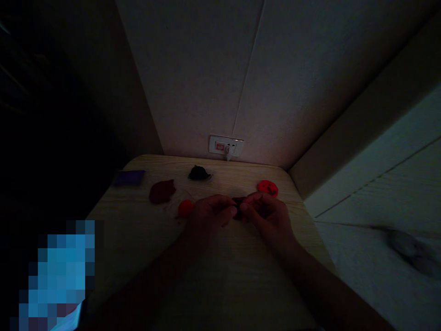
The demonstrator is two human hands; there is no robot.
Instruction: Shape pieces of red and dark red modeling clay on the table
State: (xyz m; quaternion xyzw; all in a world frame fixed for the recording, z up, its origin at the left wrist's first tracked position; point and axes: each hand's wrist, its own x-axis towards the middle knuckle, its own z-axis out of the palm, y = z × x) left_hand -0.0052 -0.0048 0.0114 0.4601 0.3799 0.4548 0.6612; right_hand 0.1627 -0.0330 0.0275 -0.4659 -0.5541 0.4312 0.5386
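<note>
My left hand (pixel 213 211) and my right hand (pixel 267 214) meet over the wooden tabletop, thumbs and fingertips pinched together. Between their tips is a small dark piece (pixel 237 207), perhaps soft clay; the dim light hides its exact shape. Beside my left hand lies a bright red-orange round piece (pixel 185 208), partly covered by the fingers. Just beyond my right hand sits a flat red disc (pixel 268 187) with dark marks on it. A dark red flattened lump (pixel 161 191) rests farther left, and a black lump (pixel 199 173) lies toward the back.
A purple packet (pixel 130 177) lies at the table's left edge. On the wall behind, a socket plate (pixel 213 143) carries a plug. A pale panel (pixel 372 156) stands along the right side. At lower left glows a blurred bluish patch (pixel 64 271).
</note>
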